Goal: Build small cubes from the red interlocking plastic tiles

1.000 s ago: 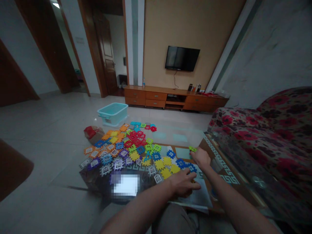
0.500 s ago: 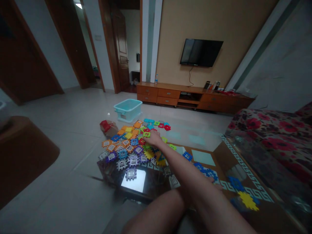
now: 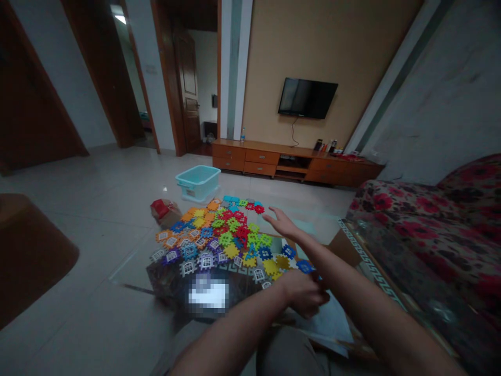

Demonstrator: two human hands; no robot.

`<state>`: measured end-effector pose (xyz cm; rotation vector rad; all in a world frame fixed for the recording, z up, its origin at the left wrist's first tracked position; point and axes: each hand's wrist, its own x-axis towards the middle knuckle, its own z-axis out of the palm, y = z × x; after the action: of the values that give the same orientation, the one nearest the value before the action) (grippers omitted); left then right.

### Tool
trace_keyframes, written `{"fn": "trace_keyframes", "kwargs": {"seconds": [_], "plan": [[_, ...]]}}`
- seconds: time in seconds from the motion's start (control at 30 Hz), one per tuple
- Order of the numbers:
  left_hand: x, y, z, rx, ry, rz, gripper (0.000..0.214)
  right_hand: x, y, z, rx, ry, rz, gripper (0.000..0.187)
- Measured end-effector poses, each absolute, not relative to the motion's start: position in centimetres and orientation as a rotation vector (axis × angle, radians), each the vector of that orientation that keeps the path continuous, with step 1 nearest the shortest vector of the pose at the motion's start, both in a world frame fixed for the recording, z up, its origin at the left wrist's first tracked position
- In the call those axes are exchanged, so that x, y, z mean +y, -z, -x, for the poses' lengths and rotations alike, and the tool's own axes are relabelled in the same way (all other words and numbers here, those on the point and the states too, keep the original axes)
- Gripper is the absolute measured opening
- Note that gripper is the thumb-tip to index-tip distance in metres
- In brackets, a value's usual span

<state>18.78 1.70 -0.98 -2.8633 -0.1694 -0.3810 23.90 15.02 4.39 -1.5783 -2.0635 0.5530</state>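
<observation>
My right hand [image 3: 282,223] is raised at the far right side of the pieces, its fingers spread and nothing seen in them. My left hand [image 3: 306,293] is curled closed near the table's front. Whatever it may hold is hidden. Just beyond its knuckles lies a blue interlocking plastic piece [image 3: 305,266], with yellow pieces [image 3: 270,268] to the left. Many notched building pieces cover the glass table: red [image 3: 241,233], lime green [image 3: 232,224], orange [image 3: 189,214] and purple-and-white window pieces [image 3: 206,260].
A light-blue plastic tub [image 3: 199,183] stands on the floor past the table, with a red-and-brown bag [image 3: 164,211] nearby. To the right is a flowered sofa [image 3: 395,201]. A low wooden cabinet [image 3: 260,156] lines the far wall under a television [image 3: 308,98].
My right hand has lifted off the red and green pieces and moved right, its fingers opening out. My left hand has come left and nearer, out from behind the right forearm. The view has shifted.
</observation>
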Motion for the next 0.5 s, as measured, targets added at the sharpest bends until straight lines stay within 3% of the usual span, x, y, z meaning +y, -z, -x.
{"fn": "trace_keyframes", "kwargs": {"seconds": [0.1,0.23,0.5], "plan": [[3.0,0.2,-15.0,-0.373,0.398,2.892,0.028,11.4,-5.9,-32.0,-1.978,-0.465,1.690,0.059],[5.4,-0.3,-8.1,-1.010,0.303,2.808,0.030,4.4,-5.5,-42.3,-1.872,-0.397,1.898,0.055],[7.5,1.0,6.3,-1.984,0.424,2.223,0.022,-4.5,5.7,-50.7,-1.658,-0.074,2.453,0.074]]}}
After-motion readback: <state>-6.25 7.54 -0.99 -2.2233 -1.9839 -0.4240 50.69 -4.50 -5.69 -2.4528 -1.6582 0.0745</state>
